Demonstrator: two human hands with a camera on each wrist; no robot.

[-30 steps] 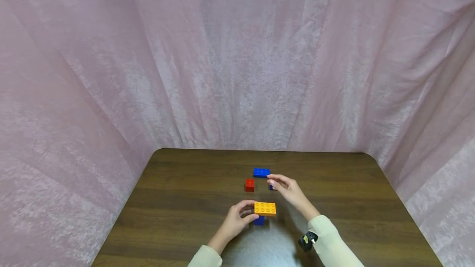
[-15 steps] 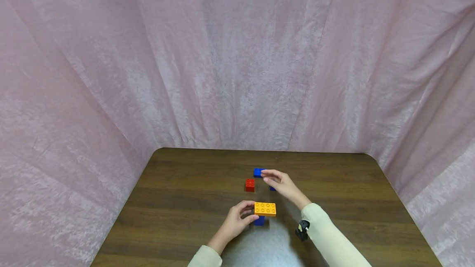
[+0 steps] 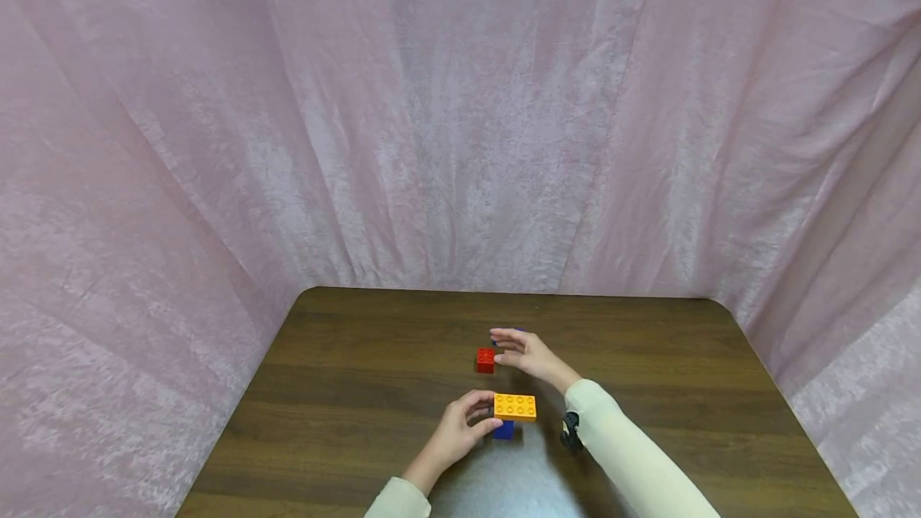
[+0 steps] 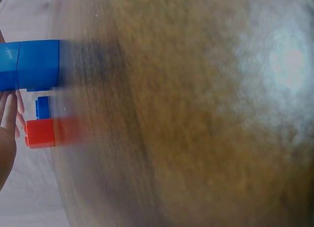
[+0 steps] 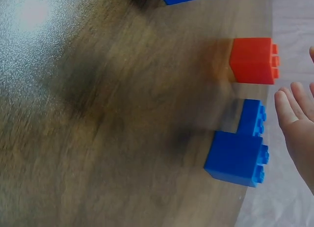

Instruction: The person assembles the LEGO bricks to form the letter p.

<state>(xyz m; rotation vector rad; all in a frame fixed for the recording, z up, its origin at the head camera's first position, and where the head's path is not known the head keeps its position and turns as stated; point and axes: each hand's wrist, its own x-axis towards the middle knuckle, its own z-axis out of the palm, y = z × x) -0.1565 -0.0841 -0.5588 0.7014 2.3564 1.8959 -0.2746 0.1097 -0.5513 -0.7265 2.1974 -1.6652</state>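
Near the front middle of the table, my left hand (image 3: 455,428) holds the left side of a small stack between thumb and fingers. A yellow eight-stud toy brick (image 3: 514,408) tops it, with blue bricks (image 4: 39,64) stacked below. My right hand (image 3: 528,354) reaches over the loose bricks farther back, fingers extended and holding nothing. Its thumb is close beside a red brick (image 3: 485,360). The right wrist view shows a low blue brick (image 5: 251,118) and a taller blue brick (image 5: 233,158) under that hand, apart from its fingers; in the head view it largely hides them.
The dark wooden table (image 3: 345,390) has rounded far corners. Pink curtains (image 3: 460,118) hang behind it and at both sides. A small black device (image 3: 571,432) is strapped at the right wrist.
My right hand has moved left across the loose bricks toward the red one, covering the blue bricks. My left hand and its stack have stayed in place.
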